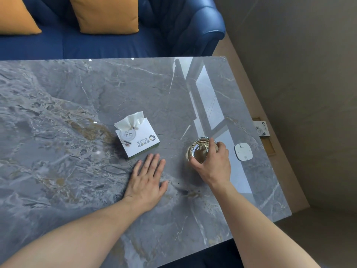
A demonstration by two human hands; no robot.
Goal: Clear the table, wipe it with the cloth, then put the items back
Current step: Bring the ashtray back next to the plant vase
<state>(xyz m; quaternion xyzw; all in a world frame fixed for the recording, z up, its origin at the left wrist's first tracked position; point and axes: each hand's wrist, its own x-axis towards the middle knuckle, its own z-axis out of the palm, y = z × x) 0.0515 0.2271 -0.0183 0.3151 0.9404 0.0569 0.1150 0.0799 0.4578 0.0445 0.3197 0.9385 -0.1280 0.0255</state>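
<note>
On the grey marble tabletop [58, 113], the right hand [214, 163] grips a clear glass [199, 150] from above, fingers curled around its rim, thumb on the near side; the glass sits toward the right edge, roughly midway between the far and near edges. Whether its base touches the surface cannot be told. The left hand [147, 180] lies flat, palm down, fingers spread moderately and holding nothing, its fingertips just short of a white tissue box [139, 140]. The box stands near the middle of the tabletop, a tissue [130, 120] sticking up from its top. A white rounded-square coaster [243, 152] lies just right of the glass, close to the right edge. Beyond the far edge stands a blue sofa [135, 43] with two orange cushions [106, 14].
</note>
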